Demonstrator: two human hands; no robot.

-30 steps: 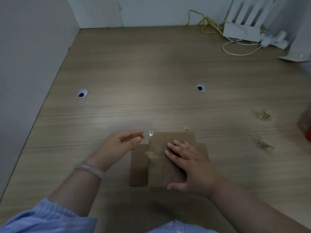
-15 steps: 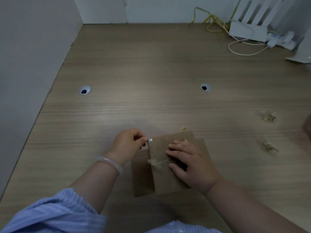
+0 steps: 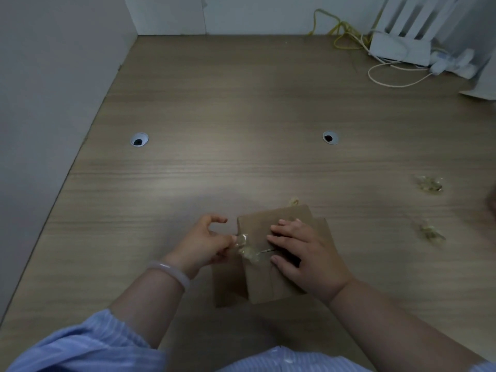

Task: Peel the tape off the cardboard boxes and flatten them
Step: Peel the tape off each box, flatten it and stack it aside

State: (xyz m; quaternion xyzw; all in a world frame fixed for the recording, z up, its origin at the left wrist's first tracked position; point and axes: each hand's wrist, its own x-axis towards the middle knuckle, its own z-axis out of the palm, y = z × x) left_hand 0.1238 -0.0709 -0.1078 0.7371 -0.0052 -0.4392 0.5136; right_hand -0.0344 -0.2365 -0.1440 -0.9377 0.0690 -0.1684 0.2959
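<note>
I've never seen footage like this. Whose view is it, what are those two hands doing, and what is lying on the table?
No machine here: a person wears one camera on the head, so you look down at their own hands. On the light wooden table lies a small brown cardboard box. The right hand presses on it with straight fingers, holding it down. The left hand, with a pale bracelet at its wrist, pinches a strip of clear sticky tape at the box's left edge. To the right lie a far crumpled tape wad and a near crumpled tape wad. At the back right corner sits a white plastic device with cables.
</note>
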